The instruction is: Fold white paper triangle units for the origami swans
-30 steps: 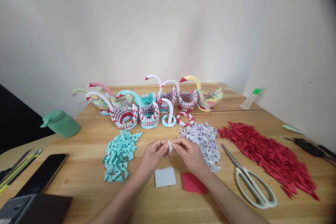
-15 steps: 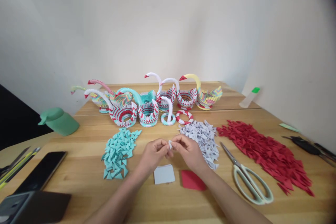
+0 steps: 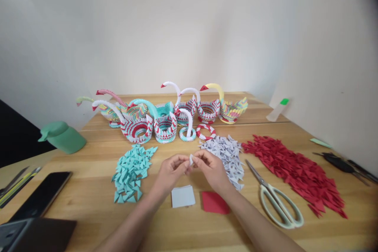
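Between the fingertips of both hands is a small white piece of folded paper (image 3: 191,160), held above the middle of the table. My left hand (image 3: 174,168) pinches its left side, and my right hand (image 3: 210,167) pinches the right side. Just below the hands lie a stack of white paper slips (image 3: 183,196) and a stack of red paper slips (image 3: 215,202), the latter partly behind my right forearm. A heap of white folded triangles (image 3: 233,157) sits right beside my right hand. Turquoise folded triangles (image 3: 131,173) are piled to the left.
Folded-paper swans (image 3: 137,128) stand along the back, with a red-and-white ring (image 3: 206,132) before them. At right lie scissors (image 3: 276,197), red triangles (image 3: 298,169) and a black-handled tool (image 3: 336,162). A green lidded container (image 3: 63,138) and a phone (image 3: 41,195) are at left.
The whole view has shifted slightly, so things on the table appear a little further left. Both hands still pinch the white paper piece, with barely any change in the fingers.
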